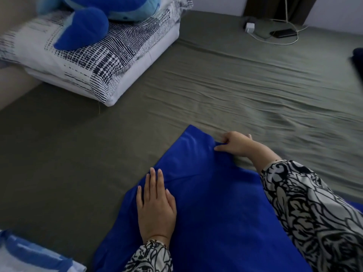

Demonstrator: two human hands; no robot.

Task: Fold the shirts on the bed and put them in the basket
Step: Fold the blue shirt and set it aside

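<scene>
A bright blue shirt [212, 193] lies spread on the olive-grey bed sheet [235, 85] in the lower middle of the head view. My left hand [156, 205] lies flat on the shirt's left part, fingers straight, pressing the cloth down. My right hand [235, 144] is at the shirt's far right edge and pinches a fold of the blue cloth between thumb and fingers. Both my sleeves are black-and-white patterned. No basket is in view.
A stack of patterned pillows [94, 59] with a blue plush toy [84, 22] sits at the back left. A phone [283, 33], charger [249, 27] and cable lie at the far right. A dark item [358, 59] shows at the right edge, a blue-white cloth [29, 254] at bottom left.
</scene>
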